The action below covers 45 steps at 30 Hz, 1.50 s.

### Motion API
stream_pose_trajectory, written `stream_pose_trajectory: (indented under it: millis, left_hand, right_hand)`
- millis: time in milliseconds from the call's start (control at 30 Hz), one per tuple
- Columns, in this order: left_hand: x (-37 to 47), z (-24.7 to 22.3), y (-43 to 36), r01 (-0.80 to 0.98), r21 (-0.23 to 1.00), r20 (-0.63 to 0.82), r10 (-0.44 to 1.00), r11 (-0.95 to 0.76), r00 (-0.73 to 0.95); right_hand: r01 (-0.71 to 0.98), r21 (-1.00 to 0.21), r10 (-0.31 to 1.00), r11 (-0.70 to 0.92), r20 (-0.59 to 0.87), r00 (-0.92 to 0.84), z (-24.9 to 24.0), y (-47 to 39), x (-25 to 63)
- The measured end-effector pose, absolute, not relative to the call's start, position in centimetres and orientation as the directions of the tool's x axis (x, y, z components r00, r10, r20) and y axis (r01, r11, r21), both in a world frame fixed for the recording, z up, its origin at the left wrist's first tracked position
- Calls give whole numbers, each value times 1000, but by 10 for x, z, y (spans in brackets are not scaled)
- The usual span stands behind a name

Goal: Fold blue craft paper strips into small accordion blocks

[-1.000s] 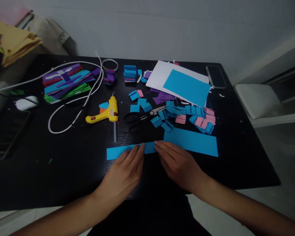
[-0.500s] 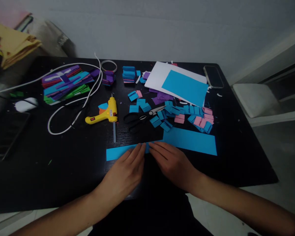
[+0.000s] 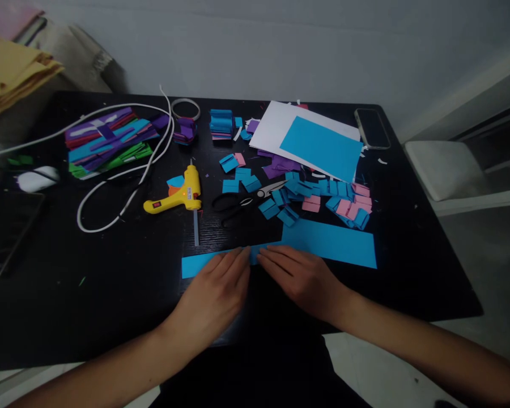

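A long strip of blue paper [image 3: 195, 264] lies across the near part of the black table. My left hand [image 3: 219, 283] presses its bunched fingertips on the strip near its middle. Close beside it, my right hand [image 3: 308, 280] pinches the same strip, fingers together and pointing left. A short bit of the strip shows between the two hands. A wider blue sheet [image 3: 327, 243] extends to the right behind my right hand; whether it is joined to the strip I cannot tell. Black-handled scissors [image 3: 246, 201] lie beyond the strip, blades towards the folded paper pieces.
A yellow glue gun [image 3: 187, 192] with its glue stick lies left of the scissors. Folded blue and pink paper pieces [image 3: 297, 192] are heaped behind the wide sheet. A white cable [image 3: 97, 229] loops on the left. White paper [image 3: 263, 127] and a phone [image 3: 372, 129] lie at the back.
The view has shifted slightly. My hands stay on the blue strip in almost the same place, fingertips barely moved; nothing was taken up or let go.
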<state>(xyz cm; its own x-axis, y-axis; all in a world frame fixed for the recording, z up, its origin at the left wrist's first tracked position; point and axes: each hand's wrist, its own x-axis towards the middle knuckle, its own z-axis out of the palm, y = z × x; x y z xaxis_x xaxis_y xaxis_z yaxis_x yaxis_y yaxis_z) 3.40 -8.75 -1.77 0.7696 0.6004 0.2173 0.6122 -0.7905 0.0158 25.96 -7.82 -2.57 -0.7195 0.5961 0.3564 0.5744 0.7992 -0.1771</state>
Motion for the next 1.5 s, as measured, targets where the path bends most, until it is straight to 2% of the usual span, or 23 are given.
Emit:
stream_pose_trajectory:
  millis: [300,533,833,1133,1300,1500]
  left_hand:
    - [35,-17,-89,612,27,248,599,-790,761]
    - [39,-18,-90,621,-3,230,604,-783,763]
    - [21,-16,-92,677,-13,237,655,-736,717]
    - [-4,-16,-90,684,109,226,688,-721,689]
    - [-12,-15,-92,686,113,239,690,-719,684]
    - [-21,-15,-95,694,110,239,696,-712,677]
  right_hand:
    - [604,-179,625,777,343,-701,-25,-77,259]
    - [683,-108,686,722,244,-686,-23,-79,246]
    - [703,-60,695,708,235,-680,-23,-82,243]
    - [714,-73,715,696,147,-683,-17,-79,240]
    - [718,-99,725,689,81,-684,-13,-77,239]
    - [717,-103,724,690,91,-684,-14,-77,238]
